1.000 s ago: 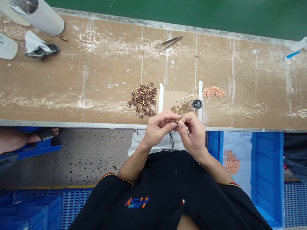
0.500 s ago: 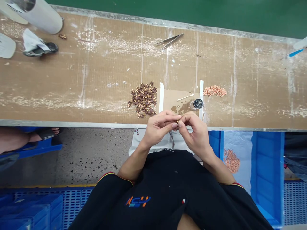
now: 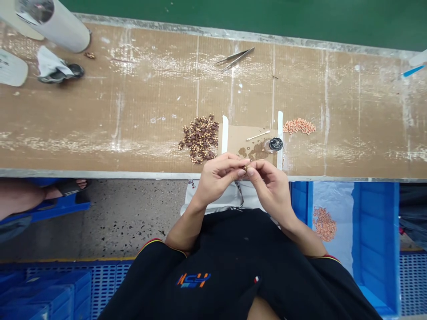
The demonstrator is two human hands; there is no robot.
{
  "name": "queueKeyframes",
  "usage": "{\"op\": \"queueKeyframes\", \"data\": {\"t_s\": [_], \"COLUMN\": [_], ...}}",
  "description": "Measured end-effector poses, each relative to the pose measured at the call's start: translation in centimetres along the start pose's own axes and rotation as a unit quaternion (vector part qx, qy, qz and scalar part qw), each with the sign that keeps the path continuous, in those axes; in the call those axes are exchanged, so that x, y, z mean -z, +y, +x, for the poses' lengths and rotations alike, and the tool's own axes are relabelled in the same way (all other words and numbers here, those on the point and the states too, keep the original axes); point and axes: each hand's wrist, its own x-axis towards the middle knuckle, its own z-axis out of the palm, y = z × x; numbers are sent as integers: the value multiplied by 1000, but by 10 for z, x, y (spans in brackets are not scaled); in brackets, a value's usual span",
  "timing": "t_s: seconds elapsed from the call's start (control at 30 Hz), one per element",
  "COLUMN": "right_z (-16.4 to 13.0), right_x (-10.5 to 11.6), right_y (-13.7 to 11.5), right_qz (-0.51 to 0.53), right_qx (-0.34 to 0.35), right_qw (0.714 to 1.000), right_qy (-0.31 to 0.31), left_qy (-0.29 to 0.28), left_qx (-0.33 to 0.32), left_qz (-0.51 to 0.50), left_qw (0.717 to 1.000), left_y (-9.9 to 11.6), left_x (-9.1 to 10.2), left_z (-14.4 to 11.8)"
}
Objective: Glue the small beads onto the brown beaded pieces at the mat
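I've got both hands pinched on one tiny part (image 3: 246, 168), left hand (image 3: 218, 178) w/ right hand (image 3: 270, 184); prob. brass. Best keep fingertips tight, over the bench edge (image 3: 133, 174).

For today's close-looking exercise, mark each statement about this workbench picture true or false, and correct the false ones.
1. Both hands pinch one small part between their fingertips. True: left hand and right hand meet on the small part.
2. The tweezers are in the right hand. False: the tweezers lie far back on the bench.
3. A pile of brown pieces lies left of the hands. True.
4. The pink pieces lie left of the brown pile. False: they lie to its right.
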Motion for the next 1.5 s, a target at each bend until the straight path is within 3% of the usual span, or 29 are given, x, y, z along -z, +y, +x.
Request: {"op": "queueKeyframes", "data": {"t_s": [0.2,0.33,0.53,0.63,0.93,1.5], "right_z": [-3,-6,-5,-3,0,1], "right_x": [-3,-4,-1,1,0,-1], "right_y": [-1,3,6,6,6,6], "right_qz": [-76,-62,36,49,-34,-73], "right_qx": [46,30,-47,-45,34,41], "right_qw": [995,995,998,997,999,996], "right_qy": [50,77,-36,-38,6,-14], "left_qy": [14,17,29,25,44,20], "left_qx": [-19,-58,-95,-96,-45,2], "left_qz": [-30,-30,3,17,13,15], "left_qw": [999,998,995,995,998,1000], "left_y": [-5,-5,-7,-6,6,10], "left_x": [-4,-2,-2,-4,-7,3], "left_z": [-1,-1,1,0,-7,-5]}}
